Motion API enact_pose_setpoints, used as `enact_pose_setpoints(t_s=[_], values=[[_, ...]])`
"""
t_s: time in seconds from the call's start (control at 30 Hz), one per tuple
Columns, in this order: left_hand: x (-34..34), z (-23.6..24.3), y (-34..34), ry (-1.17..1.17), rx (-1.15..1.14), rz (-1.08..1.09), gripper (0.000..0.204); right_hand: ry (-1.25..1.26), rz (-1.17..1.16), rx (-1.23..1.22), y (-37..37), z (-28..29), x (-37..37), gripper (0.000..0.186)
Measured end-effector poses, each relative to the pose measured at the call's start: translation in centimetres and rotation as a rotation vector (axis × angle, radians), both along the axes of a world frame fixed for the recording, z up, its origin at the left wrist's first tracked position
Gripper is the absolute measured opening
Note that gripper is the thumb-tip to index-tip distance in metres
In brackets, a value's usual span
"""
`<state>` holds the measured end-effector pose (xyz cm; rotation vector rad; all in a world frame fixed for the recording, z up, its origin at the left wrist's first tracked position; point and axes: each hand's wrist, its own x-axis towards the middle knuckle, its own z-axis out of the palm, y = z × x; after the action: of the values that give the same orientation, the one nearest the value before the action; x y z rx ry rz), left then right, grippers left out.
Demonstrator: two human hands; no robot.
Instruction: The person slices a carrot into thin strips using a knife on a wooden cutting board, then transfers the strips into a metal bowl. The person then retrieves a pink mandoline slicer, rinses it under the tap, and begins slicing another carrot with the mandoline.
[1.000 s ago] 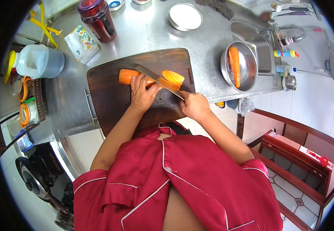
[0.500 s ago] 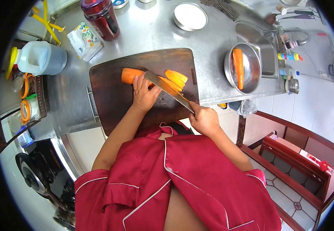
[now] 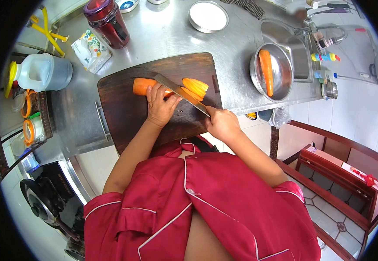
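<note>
One carrot [image 3: 140, 86] lies left of upper centre, gripped by your left hand [image 3: 159, 105], likely to steady it; the knife [image 3: 181, 93] slants rightward beside slices [image 3: 195, 84], its handle enclosed by your right hand [image 3: 223, 124], apparently for control.

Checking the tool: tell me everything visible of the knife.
The knife has a long grey blade, metal by its look. Its handle is hidden in the closed right hand. The blade slants over the carrot and dark cutting board, tip pointing away and left, with the left hand on one side and cut slices on the other.
</note>
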<state>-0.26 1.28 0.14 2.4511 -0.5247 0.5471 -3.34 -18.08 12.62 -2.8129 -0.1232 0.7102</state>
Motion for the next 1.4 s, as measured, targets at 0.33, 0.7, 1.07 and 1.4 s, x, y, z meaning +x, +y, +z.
enact_pose_setpoints(t_s=[0.33, 0.7, 1.07, 1.4], values=[[0.0, 0.3, 0.0, -0.009, -0.006, -0.008, 0.02, 0.061, -0.012, -0.047, -0.6, 0.7, -0.7, 0.02], [0.2, 0.2, 0.0, -0.034, -0.013, -0.022, 0.024, 0.021, 0.025, -0.046, 0.8, -2.2, 2.1, 0.022], [0.0, -0.2, 0.0, -0.003, -0.008, 0.011, 0.028, -0.146, -0.046, 0.063, 0.2, -0.1, -0.6, 0.033], [-0.2, 0.0, 0.3, 0.045, -0.011, 0.005, 0.025, -0.028, -0.059, -0.003, -1.1, 1.2, -3.6, 0.034]])
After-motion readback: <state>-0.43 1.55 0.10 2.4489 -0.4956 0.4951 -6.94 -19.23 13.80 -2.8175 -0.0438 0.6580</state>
